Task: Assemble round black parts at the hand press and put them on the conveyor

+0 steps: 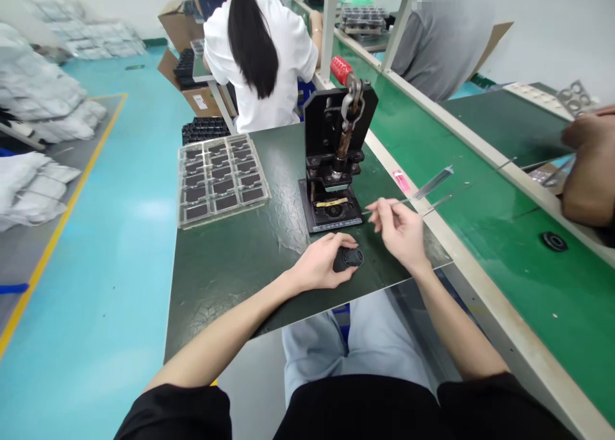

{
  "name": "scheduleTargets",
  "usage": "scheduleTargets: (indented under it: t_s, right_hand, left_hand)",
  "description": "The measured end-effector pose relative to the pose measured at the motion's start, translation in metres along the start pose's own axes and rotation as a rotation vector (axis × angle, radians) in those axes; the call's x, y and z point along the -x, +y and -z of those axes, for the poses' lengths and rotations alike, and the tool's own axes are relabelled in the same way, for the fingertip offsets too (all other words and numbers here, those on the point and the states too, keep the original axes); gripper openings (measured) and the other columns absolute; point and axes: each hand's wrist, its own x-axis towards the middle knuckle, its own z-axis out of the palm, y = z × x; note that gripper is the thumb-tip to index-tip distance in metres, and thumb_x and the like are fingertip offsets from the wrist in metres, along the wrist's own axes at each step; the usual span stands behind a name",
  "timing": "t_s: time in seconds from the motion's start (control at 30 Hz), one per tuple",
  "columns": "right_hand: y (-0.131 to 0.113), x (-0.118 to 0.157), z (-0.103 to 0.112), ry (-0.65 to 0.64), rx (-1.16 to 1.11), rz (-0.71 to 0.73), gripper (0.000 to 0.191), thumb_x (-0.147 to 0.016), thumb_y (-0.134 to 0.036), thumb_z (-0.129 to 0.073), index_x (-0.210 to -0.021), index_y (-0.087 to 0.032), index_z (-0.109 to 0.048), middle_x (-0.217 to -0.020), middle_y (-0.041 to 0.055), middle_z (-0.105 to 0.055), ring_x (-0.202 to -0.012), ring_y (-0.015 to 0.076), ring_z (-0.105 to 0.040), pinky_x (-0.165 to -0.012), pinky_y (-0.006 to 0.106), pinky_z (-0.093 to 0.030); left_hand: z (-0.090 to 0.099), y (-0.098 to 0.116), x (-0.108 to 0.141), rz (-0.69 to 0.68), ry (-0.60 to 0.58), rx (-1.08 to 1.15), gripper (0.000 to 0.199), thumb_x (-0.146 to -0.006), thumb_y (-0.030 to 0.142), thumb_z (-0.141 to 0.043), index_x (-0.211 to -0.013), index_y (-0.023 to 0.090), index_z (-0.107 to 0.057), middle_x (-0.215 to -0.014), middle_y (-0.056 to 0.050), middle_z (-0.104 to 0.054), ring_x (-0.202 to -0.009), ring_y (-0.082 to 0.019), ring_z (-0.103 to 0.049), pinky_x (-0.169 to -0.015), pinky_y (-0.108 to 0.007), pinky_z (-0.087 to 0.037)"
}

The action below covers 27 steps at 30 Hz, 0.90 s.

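My left hand point(327, 260) curls its thumb and fingers around a round black part point(353, 256), low over the dark green work surface near its front edge. To the right, my right hand point(398, 228) is closed in a pinch on a thin, stick-like tool; its tip shows by the fingers, but its exact kind is unclear. Directly ahead stands a black hand press point(336, 158) with a red handle point(341, 70). A yellow strip point(331, 202) lies across the base of the press. Both hands are in front of or beside the press, apart from it.
A clear tray point(221, 180) of dark flat pieces lies left of the press. Thin grey strips point(434, 182) and a pink label point(401, 181) are at the right rail. A black ring point(554, 241) rests on the green belt point(528, 203). Co-workers sit ahead and across; another person's hand point(590, 164) is at right.
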Motion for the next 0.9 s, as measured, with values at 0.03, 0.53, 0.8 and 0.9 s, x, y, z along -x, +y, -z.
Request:
scheduleTargets:
  t_s: [0.03, 0.53, 0.8, 0.9]
  right_hand:
    - [0.002, -0.011, -0.010, -0.028, -0.039, 0.001, 0.046, -0.102, -0.060, -0.053, -0.087, -0.020, -0.070, -0.070, 0.0014, -0.066, -0.050, 0.0108, -0.055, -0.048, 0.025, -0.046]
    - [0.029, -0.041, -0.049, -0.157, 0.007, 0.105, 0.054, -0.101, -0.066, -0.046, -0.084, -0.020, -0.069, -0.077, 0.0057, -0.072, -0.066, 0.0167, -0.067, -0.064, 0.029, -0.053]
    - [0.026, -0.041, -0.049, -0.167, 0.075, 0.133, 0.044, -0.099, -0.057, -0.056, -0.083, -0.020, -0.070, -0.075, 0.0049, -0.073, -0.055, 0.0143, -0.059, -0.057, 0.029, -0.046]
    - [0.024, -0.041, -0.049, -0.167, 0.095, 0.124, 0.043, -0.099, -0.057, -0.056, -0.082, -0.020, -0.070, -0.073, 0.0044, -0.072, -0.055, 0.0143, -0.058, -0.057, 0.029, -0.046]
  left_hand:
    - [0.001, 0.000, 0.000, -0.024, -0.020, 0.012, 0.040, -0.085, 0.028, -0.071, -0.121, 0.021, -0.055, -0.124, -0.010, -0.072, -0.117, -0.026, -0.068, -0.101, -0.042, -0.058]
    - [-0.001, -0.006, 0.000, -0.051, -0.051, -0.007, 0.043, -0.089, 0.033, -0.071, -0.126, 0.022, -0.051, -0.125, -0.011, -0.067, -0.120, -0.027, -0.060, -0.099, -0.045, -0.058]
    - [0.001, -0.005, -0.001, -0.036, -0.007, -0.060, 0.053, -0.086, 0.047, -0.077, -0.125, 0.021, -0.052, -0.122, -0.012, -0.067, -0.120, -0.030, -0.061, -0.099, -0.048, -0.058]
    - [0.001, -0.005, -0.002, -0.020, 0.001, -0.069, 0.056, -0.084, 0.049, -0.078, -0.125, 0.021, -0.052, -0.121, -0.012, -0.067, -0.119, -0.031, -0.062, -0.100, -0.049, -0.057]
